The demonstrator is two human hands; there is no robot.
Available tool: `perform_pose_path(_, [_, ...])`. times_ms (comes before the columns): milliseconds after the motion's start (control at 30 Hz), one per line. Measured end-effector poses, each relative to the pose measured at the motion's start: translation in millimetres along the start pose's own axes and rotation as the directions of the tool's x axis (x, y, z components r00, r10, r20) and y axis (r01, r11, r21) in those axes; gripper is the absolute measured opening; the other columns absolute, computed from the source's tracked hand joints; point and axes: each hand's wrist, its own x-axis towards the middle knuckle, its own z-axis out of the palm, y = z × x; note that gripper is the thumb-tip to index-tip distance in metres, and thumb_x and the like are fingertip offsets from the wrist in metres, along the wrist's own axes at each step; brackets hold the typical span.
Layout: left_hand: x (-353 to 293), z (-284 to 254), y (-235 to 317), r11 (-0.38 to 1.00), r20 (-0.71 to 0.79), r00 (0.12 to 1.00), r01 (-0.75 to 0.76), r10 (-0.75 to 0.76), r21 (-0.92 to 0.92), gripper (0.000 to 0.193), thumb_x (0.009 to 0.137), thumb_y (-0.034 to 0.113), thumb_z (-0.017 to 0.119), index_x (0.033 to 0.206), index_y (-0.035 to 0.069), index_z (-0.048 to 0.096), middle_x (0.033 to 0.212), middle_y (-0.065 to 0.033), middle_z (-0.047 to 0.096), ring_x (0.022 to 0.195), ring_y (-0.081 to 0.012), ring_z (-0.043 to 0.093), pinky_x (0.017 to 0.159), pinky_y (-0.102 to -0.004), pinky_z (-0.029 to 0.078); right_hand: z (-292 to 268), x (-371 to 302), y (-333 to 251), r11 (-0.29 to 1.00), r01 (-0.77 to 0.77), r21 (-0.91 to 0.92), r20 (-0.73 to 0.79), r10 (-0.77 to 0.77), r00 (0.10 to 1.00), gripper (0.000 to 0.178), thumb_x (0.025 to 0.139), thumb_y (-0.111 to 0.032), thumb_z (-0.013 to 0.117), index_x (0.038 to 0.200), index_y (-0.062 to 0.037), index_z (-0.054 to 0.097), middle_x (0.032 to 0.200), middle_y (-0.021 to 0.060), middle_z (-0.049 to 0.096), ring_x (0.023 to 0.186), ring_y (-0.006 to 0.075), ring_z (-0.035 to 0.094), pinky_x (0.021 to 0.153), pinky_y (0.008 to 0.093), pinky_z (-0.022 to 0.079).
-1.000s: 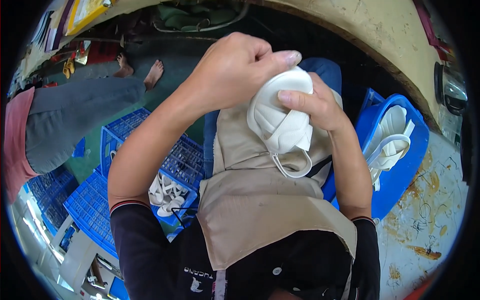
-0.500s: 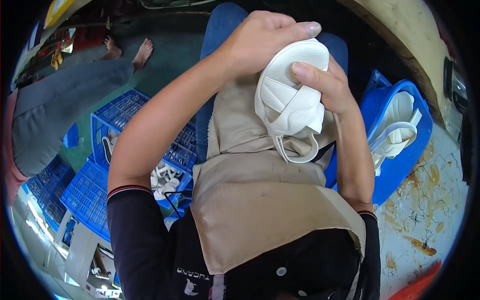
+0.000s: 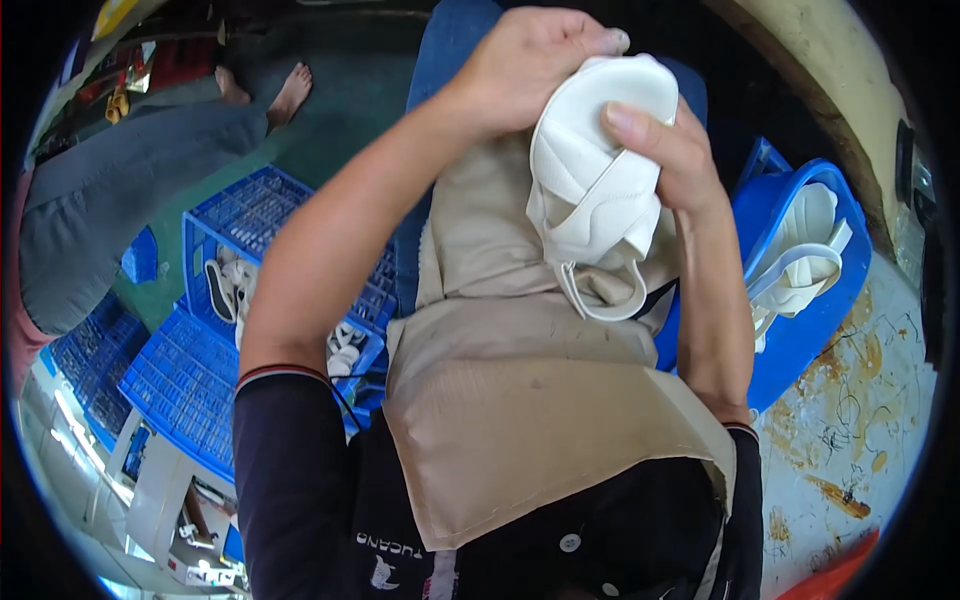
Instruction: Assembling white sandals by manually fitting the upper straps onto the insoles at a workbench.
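Note:
A white sandal [image 3: 590, 200] with wide crossed straps hangs over my lap, its rounded end up and a thin ankle strap looping at the bottom. Its right edge is gripped by my right hand [image 3: 680, 155], thumb on top and fingers behind. At the upper rim my left hand [image 3: 535, 65] is closed, fingers curled and thumb tip beside the edge. What lies between those fingers, if anything, is hidden. Beneath the sandal spreads the beige apron [image 3: 540, 420] over my lap.
To the right, a blue bin [image 3: 830, 300] holds white sandals [image 3: 795, 270] beside a stained pale surface [image 3: 830, 450]. Blue crates [image 3: 250, 215] with white footwear stand on the left. Another person's grey-clad leg [image 3: 130, 170] and bare foot [image 3: 290, 95] are at the far left.
Both hands and the sandal have shifted slightly right and up. My left thumb has lifted from the sandal's upper surface to just past its rim, and the sandal has tilted a little.

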Motion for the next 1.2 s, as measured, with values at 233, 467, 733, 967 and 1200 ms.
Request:
perform_pose_path(233, [0,6,-31,0.983,-0.137,0.977,-0.146,0.161,0.113,0.030,0.101,0.024,0.058,0.103,-0.002,0.071,0.084,-0.0040,0.069,0.072,-0.0069,0.058,0.063,-0.0203,0.048,-6,-3,5,0.998,0.011,0.070,-0.144,-0.001,0.990,0.043,0.087,-0.023,0.068,0.115,0.0081,0.063,0.089,0.0158,0.071,0.069,0.0199,0.068,0.059,0.0256,0.054])
perform_pose_path(467, [-20,17,-46,0.974,-0.213,0.965,-0.107,0.150,0.200,0.033,0.101,0.026,0.056,0.099,-0.004,0.071,0.079,-0.0064,0.069,0.068,-0.0107,0.058,0.062,-0.0236,0.048,-6,-14,14,0.968,-0.124,0.220,-0.214,0.172,0.961,0.055,0.088,-0.026,0.066,0.129,0.0093,0.054,0.105,0.0235,0.068,0.084,0.0273,0.071,0.071,0.0307,0.059])
perform_pose_path(733, [-4,36,-69,0.991,-0.182,0.979,-0.107,0.091,-0.078,0.032,0.102,0.022,0.053,0.101,-0.005,0.070,0.080,-0.0081,0.069,0.069,-0.0130,0.059,0.063,-0.0261,0.048,-34,-22,28,0.932,-0.168,0.322,-0.128,0.218,0.967,0.058,0.092,-0.029,0.063,0.132,0.0096,0.050,0.112,0.0255,0.066,0.087,0.0296,0.071,0.073,0.0327,0.060])
perform_pose_path(967, [1,41,-84,0.991,-0.181,0.979,-0.113,0.097,-0.077,0.030,0.102,0.020,0.051,0.104,-0.005,0.068,0.083,-0.0090,0.069,0.072,-0.0156,0.060,0.066,-0.0286,0.049,-40,-24,34,0.898,-0.167,0.406,-0.219,0.274,0.937,0.060,0.092,-0.031,0.065,0.133,0.0095,0.049,0.112,0.0262,0.065,0.090,0.0299,0.071,0.075,0.0331,0.060])
perform_pose_path(1200, [-25,53,-65,0.966,-0.206,0.972,-0.053,0.108,0.255,0.027,0.101,0.017,0.050,0.107,-0.004,0.067,0.083,-0.0086,0.070,0.072,-0.0167,0.061,0.067,-0.0303,0.049,-28,-40,24,0.950,-0.037,0.310,-0.343,0.149,0.928,0.062,0.092,-0.033,0.064,0.134,0.0088,0.048,0.111,0.0257,0.065,0.091,0.0305,0.071,0.076,0.0343,0.061])
